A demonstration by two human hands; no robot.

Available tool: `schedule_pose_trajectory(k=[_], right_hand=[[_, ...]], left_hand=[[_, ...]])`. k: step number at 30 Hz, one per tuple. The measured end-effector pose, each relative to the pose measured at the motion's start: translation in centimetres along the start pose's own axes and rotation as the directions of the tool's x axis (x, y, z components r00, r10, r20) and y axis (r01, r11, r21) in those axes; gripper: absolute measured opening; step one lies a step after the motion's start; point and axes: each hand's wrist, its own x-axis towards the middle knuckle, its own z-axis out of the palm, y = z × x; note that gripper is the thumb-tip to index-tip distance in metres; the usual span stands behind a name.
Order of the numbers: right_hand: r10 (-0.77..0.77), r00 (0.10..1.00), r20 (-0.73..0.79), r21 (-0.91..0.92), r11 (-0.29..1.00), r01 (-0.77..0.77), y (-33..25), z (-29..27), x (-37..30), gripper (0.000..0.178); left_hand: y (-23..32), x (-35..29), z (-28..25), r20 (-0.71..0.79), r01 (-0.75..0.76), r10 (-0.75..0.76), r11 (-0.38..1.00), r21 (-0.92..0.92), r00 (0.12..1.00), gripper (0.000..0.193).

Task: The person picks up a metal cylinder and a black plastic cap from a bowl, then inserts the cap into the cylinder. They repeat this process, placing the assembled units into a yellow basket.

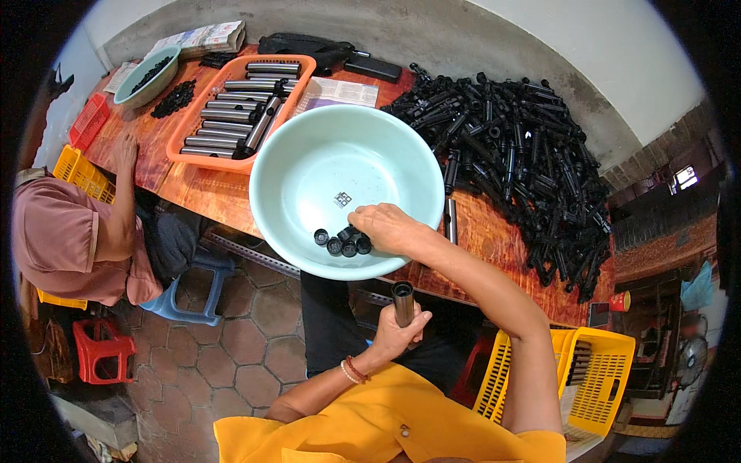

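- At the near edge of the tabletop [208,202], a wide pale-green basin [347,139] juts partly out over the floor; a cluster of small black round pieces [334,245] lies inside, toward the person's side
- The right hand [386,229] reaches down into that basin, fingers bent over the cluster; its grip is partly curled, and I cannot tell from here whether it has hold of a piece
- The left hand [397,333] has its grip closed around a dark tube [404,305], held roughly upright with the open end uppermost, between the basin and the person's yellow shirt [370,420]
- Left of the basin, an orange tray [202,162] carries rows of silvery tubes [229,116]; a newspaper sheet [340,92] lies just beyond the basin
- To the right, a big heap of black parts [509,147] spreads over the tabletop; a yellow crate [598,386] stands below, near the right arm
- Over on the left, a co-worker [65,239] in a dusty-pink top has a hand [125,150] at the tabletop edge
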Motion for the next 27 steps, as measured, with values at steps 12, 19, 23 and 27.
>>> schedule_pose_trajectory(k=[12, 19, 23, 27], right_hand=[[0.382, 0.877, -0.292, 0.875, 0.477, 0.084, 2.9, -4.1, -10.5, 0.027], [0.745, 0.55, -0.377, 0.911, 0.19, 0.366, 4.4, -0.6, -21.6, 0.022], [0.737, 0.484, -0.472, 0.853, 0.242, 0.463, 3.3, -0.9, -24.5, 0.022], [0.714, 0.491, -0.499, 0.854, 0.309, 0.419, 2.8, -0.7, -25.6, 0.023]], left_hand=[[-0.5, 0.9, 1.0, 0.039, 0.016, -0.019, 0.997, 0.08, 0.999, 0.025], [-1.6, 6.3, 5.8, 0.261, -0.251, 0.16, 0.895, 0.369, 0.952, 0.029], [-2.4, 9.9, 8.8, 0.349, -0.259, 0.12, 0.885, 0.386, 0.93, 0.023], [-5.0, 11.7, 9.4, 0.321, -0.256, 0.129, 0.884, 0.392, 0.938, 0.022]])
